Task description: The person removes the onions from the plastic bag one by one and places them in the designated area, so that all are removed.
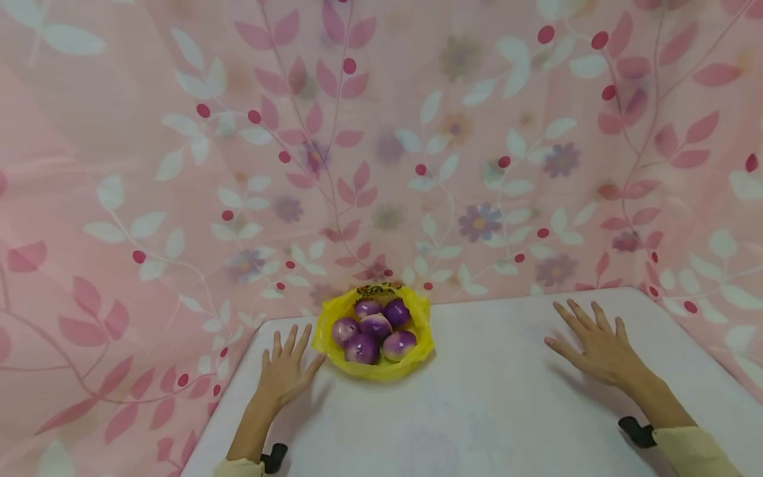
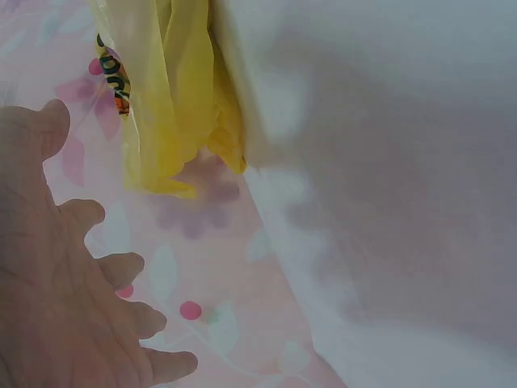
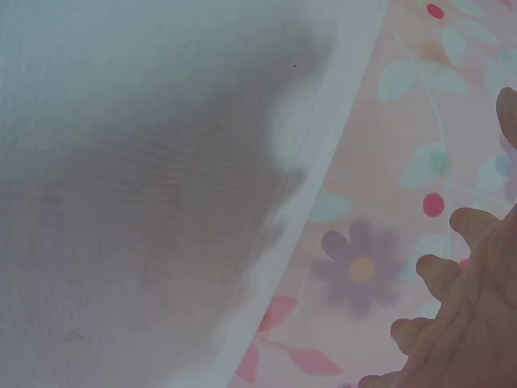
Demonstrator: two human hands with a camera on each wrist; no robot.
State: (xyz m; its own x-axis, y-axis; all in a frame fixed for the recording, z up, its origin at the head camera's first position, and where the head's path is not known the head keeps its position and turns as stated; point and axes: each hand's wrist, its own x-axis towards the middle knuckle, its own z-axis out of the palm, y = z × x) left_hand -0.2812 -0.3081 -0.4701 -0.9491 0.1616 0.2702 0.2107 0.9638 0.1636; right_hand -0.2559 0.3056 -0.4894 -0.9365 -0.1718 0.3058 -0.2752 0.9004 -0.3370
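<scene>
A yellow plastic bag (image 1: 381, 372) with its rim rolled open stands at the back of the white table. Inside it lie several round purple-and-white vegetables, perhaps eggplants or turnips (image 1: 361, 349). My left hand (image 1: 283, 370) hovers just left of the bag, fingers spread and straight, holding nothing. In the left wrist view the bag (image 2: 174, 97) appears beyond the thumb side of the left hand (image 2: 60, 283), with dark printing on it. Far to the right, my right hand (image 1: 605, 351) is held over the table with spread fingers, nothing in it. The right wrist view shows part of that hand (image 3: 468, 315).
The white table (image 1: 489, 397) runs back to a pink floral curtain (image 1: 381, 165), which also hangs along both sides. Each wrist wears a black strap-like device, one (image 1: 274, 457) on the left and another (image 1: 636, 432) on the right.
</scene>
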